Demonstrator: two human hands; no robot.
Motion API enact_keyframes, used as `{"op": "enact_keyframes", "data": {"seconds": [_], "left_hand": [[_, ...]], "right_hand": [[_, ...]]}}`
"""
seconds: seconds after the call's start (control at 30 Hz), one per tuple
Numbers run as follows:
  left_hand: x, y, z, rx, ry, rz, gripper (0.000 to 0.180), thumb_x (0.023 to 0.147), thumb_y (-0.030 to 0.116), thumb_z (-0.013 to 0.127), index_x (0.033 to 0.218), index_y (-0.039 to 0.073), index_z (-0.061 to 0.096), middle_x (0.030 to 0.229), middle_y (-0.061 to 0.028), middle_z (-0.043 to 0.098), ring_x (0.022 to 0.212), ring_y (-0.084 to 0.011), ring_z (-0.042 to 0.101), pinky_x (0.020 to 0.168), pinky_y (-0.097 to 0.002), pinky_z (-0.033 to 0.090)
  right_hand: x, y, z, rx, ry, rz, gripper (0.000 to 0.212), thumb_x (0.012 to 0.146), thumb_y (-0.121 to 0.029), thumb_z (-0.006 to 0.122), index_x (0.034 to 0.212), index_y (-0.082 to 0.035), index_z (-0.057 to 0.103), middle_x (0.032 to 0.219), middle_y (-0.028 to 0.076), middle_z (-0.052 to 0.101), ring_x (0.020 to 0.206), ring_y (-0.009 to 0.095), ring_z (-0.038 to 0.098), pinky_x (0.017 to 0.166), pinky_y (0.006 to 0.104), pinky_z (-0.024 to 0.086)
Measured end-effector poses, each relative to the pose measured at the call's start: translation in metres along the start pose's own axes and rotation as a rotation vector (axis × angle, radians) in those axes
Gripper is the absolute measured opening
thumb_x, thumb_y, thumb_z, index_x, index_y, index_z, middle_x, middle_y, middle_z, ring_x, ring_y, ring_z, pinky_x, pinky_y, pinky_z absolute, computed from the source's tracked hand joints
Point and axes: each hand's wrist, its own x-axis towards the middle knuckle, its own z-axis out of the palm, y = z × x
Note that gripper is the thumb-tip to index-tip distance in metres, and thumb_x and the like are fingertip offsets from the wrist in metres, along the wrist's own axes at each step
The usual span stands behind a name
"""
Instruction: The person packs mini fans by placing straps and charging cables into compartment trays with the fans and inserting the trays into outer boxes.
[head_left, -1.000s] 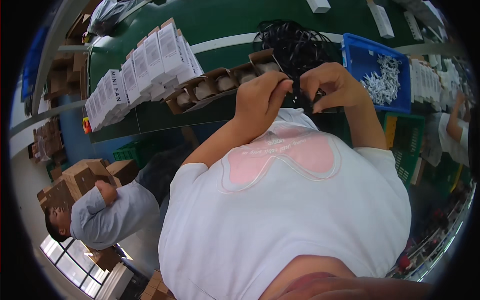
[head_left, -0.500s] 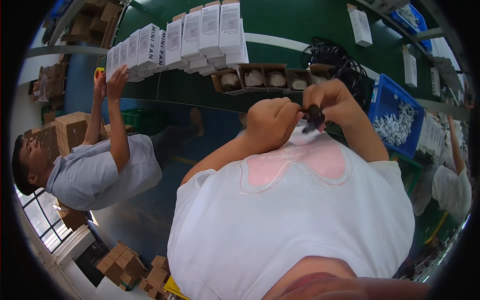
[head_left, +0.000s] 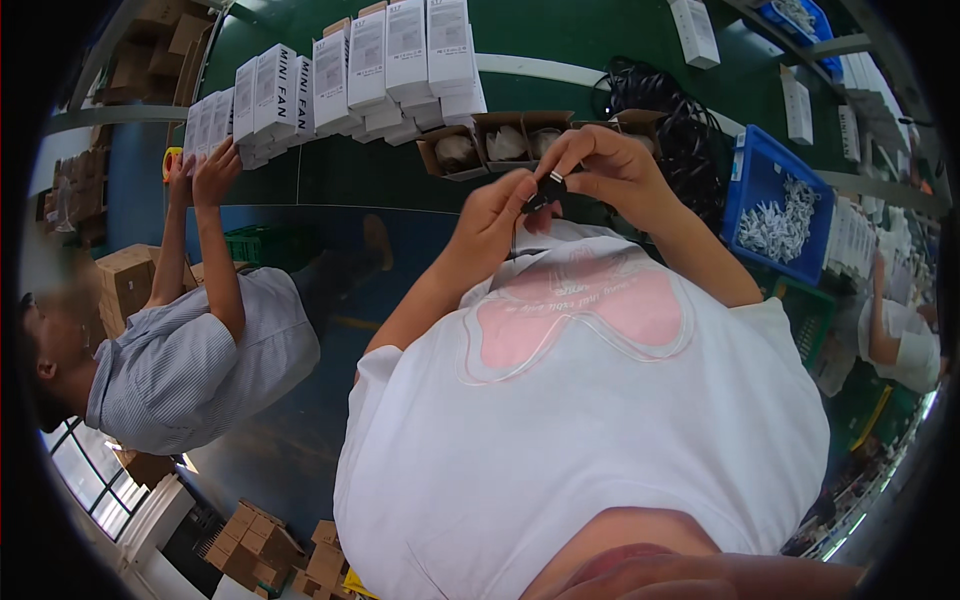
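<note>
1. Near your chest, your left hand (head_left: 488,222) and right hand (head_left: 622,182) pinch a black cable (head_left: 538,200), metal plug (head_left: 556,177) showing.
2. Should either pinch slacken, the cable could slip.
3. Just beyond, open brown boxes (head_left: 500,120) could be knocked by straying knuckles.
4. Farther right, loose loops in the black cable heap (head_left: 680,130) could snag it.

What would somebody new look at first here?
Probably the left hand and right hand in the middle, holding a small black thing with a shiny metal end. Next, the blue bin of white pieces to their right, and the row of white boxes at the upper left.
</note>
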Motion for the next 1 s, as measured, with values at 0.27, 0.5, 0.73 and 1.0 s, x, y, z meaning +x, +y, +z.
{"op": "enact_keyframes", "data": {"seconds": [0.27, 0.5, 0.73, 1.0], "left_hand": [[0.089, 0.017, -0.077, 1.469, 0.099, 0.259, 0.037, 0.079, 0.021, 0.073, 0.113, 0.010, 0.065, 0.095, -0.0077, 0.069, 0.093, -0.0279, 0.066, 0.079, -0.0370, 0.052], [0.095, -0.005, -0.074, 1.866, -0.175, 0.068, 0.022, 0.073, 0.018, 0.073, 0.094, 0.012, 0.068, 0.087, -0.0094, 0.071, 0.090, -0.0284, 0.068, 0.075, -0.0394, 0.054], [0.111, 0.002, -0.080, 1.858, -0.244, 0.025, 0.016, 0.072, 0.014, 0.069, 0.088, 0.011, 0.069, 0.084, -0.0106, 0.071, 0.084, -0.0310, 0.069, 0.072, -0.0411, 0.054], [0.106, 0.000, -0.089, 1.803, -0.229, 0.055, 0.017, 0.072, 0.014, 0.068, 0.088, 0.010, 0.071, 0.084, -0.0119, 0.071, 0.086, -0.0316, 0.068, 0.074, -0.0420, 0.054]], "right_hand": [[0.031, 0.053, -0.010, -0.420, -0.029, 0.036, 0.011, 0.085, 0.003, 0.067, 0.095, 0.000, 0.064, 0.096, 0.006, 0.065, 0.092, 0.013, 0.061, 0.082, 0.0268, 0.049], [0.037, 0.082, -0.011, -0.804, -0.041, -0.166, 0.015, 0.079, 0.001, 0.071, 0.091, -0.002, 0.062, 0.091, 0.011, 0.065, 0.087, 0.026, 0.064, 0.074, 0.0329, 0.051], [0.042, 0.097, 0.002, -1.580, -0.064, -0.332, 0.014, 0.076, -0.003, 0.063, 0.089, -0.005, 0.064, 0.088, 0.009, 0.065, 0.088, 0.026, 0.064, 0.083, 0.0371, 0.049], [0.035, 0.078, 0.018, -1.632, -0.139, -0.134, 0.021, 0.075, -0.007, 0.060, 0.096, -0.006, 0.065, 0.093, 0.009, 0.065, 0.094, 0.024, 0.062, 0.089, 0.0375, 0.045]]}}
